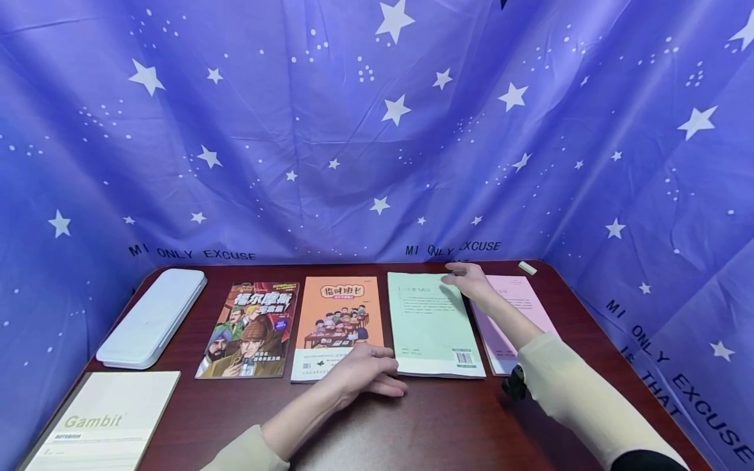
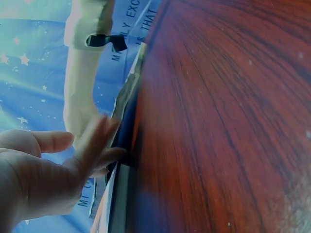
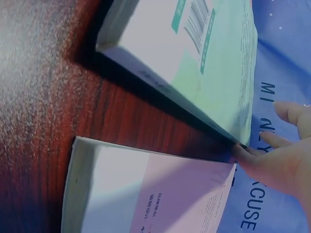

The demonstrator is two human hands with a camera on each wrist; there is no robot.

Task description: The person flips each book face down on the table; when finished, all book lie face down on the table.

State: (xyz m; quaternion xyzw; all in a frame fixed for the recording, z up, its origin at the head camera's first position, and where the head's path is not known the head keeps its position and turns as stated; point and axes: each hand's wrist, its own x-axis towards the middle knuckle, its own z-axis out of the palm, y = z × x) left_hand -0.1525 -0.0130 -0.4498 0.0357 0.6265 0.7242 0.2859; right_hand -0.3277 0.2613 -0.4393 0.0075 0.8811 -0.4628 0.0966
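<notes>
A green book [image 1: 432,327] with a barcode near its bottom edge lies flat on the table. At its top right corner is my right hand [image 1: 471,282], fingertips right at the corner and fingers loosely extended. In the right wrist view those fingers [image 3: 250,154] reach into the gap beside a pink book [image 3: 189,194]. My left hand [image 1: 368,371] is over the lower right part of an orange book [image 1: 341,314], its fingers stretched toward the green book's lower left corner. The left wrist view shows that hand [image 2: 43,179] with blurred, extended fingers close to the book edges.
A comic-style book [image 1: 250,333] lies left of the orange one. Farther left are a white case [image 1: 153,317] and a Gambit notebook [image 1: 103,418]. A small eraser-like block [image 1: 527,267] sits at the back right corner. A starry blue curtain [image 1: 330,131] borders the table [image 1: 459,425].
</notes>
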